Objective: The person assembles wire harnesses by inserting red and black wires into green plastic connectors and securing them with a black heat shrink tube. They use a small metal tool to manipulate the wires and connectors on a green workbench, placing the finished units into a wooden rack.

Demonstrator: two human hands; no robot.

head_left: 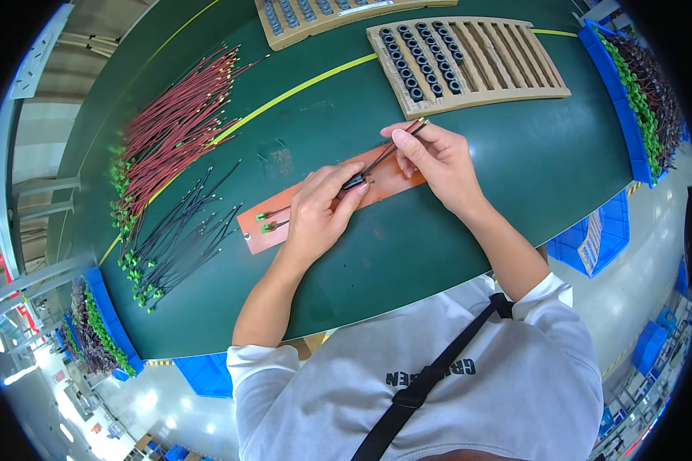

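My left hand (315, 209) is closed round a small black cylindrical part (354, 181), holding it over a long orange strip (390, 184). A red and a black wire (378, 158) run from that part up to my right hand (440, 160). My right thumb and fingers pinch the wires near their bare-tipped ends. At the strip's left end, two green connectors (266, 227) lie on it, their wires passing under my left hand. What my left palm covers is hidden.
Red wires with green connectors (181, 115) lie in a big bundle at the left, black wires (188, 223) nearer. A cardboard tray (500, 94) holds several black ring-like parts at the back; another tray (315, 34) stands beyond. Blue bins (621, 107) of wires hang at the table's edges.
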